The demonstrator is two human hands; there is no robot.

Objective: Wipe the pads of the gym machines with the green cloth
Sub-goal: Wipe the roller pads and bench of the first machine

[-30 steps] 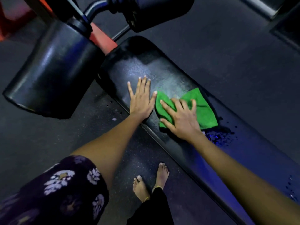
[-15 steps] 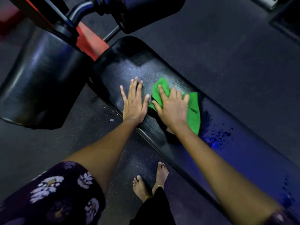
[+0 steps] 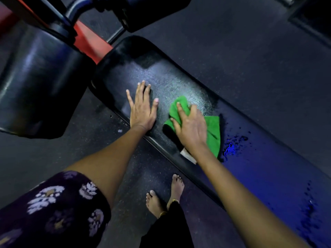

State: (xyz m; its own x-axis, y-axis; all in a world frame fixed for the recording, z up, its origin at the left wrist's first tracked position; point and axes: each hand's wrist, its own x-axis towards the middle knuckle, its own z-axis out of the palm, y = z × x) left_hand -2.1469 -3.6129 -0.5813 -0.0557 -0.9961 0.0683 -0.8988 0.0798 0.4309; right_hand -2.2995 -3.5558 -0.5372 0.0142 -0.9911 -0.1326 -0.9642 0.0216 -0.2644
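Observation:
A long black bench pad (image 3: 179, 83) runs diagonally from upper left to lower right. The green cloth (image 3: 214, 133) lies bunched on its middle, with my right hand (image 3: 190, 127) pressing flat on it, fingers spread over the cloth. My left hand (image 3: 142, 108) rests flat on the bare pad just left of the cloth, fingers straight. A white tag of the cloth shows under my right wrist. Wet droplets (image 3: 234, 145) glisten on the pad to the right of the cloth.
A large black roller pad (image 3: 39, 83) hangs at the left, a second one (image 3: 152, 11) at the top, joined by a red and black frame (image 3: 89, 42). Dark rubber floor surrounds the bench. My bare feet (image 3: 164, 197) stand beside the bench's near edge.
My right hand has slid the cloth back and forth along the pad, and the cloth is more bunched now. My left hand stays flat on the pad.

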